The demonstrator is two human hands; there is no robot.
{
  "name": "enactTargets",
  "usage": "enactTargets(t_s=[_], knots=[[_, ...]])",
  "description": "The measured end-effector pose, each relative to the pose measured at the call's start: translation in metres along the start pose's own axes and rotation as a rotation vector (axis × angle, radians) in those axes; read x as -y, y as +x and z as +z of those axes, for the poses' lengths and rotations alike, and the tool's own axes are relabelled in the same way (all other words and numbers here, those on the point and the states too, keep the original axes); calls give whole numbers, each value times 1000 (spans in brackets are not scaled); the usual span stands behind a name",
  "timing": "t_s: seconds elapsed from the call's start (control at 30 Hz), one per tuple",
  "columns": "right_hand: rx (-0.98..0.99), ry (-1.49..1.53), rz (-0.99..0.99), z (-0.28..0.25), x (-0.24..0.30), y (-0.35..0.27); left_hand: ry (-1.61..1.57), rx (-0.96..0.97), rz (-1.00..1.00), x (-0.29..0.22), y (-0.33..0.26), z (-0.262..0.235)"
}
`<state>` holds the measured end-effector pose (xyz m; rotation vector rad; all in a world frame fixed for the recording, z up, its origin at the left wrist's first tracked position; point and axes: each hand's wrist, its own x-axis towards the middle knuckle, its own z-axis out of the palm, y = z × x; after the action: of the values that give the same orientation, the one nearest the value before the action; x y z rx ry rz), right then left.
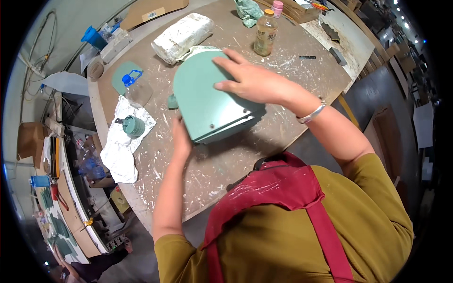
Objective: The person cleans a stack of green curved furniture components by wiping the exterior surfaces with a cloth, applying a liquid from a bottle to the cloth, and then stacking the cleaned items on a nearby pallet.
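Note:
A pale green arch-shaped box (203, 89) with a smooth rounded panel is tilted above the worktable, a shadow beneath it. Small screws show along the panel's near edge. My left hand (180, 137) grips its near left side, with the fingers partly hidden behind it. From the right, my right hand (257, 80) holds the box, its fingers and thumb spread across the panel. A small green piece (172, 101) shows at the box's left. Just behind the box is a white wrapped bundle (184, 37).
On the scuffed worktable (207, 174) are a white cloth (123, 158), a green ribbed round container (133, 126), a clear blue-capped bottle (138, 92) and an orange-capped bottle (265, 35). A pink bottle (277, 8) and green cloth (248, 12) lie farther back. Another person (89, 271) is at lower left.

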<state>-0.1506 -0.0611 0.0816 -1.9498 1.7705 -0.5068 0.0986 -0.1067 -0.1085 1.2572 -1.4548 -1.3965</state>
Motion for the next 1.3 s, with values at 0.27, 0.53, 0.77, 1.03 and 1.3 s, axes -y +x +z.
enactTargets(t_s=[0.27,0.53,0.77,1.03,1.3], knots=[[-213,516,26,22,-13,11,-259,239,-500,-71,4,-40],[-7,1598,436,125,-81,-2,-348,115,-534,-54,-7,-3],[-66,1665,516,140,-46,5,-577,43,-505,-40,-12,-9],[15,1609,492,131,-55,5,-378,80,-509,-55,-6,-23],[-30,1693,406,142,-51,13,-434,99,-488,-63,5,-5]])
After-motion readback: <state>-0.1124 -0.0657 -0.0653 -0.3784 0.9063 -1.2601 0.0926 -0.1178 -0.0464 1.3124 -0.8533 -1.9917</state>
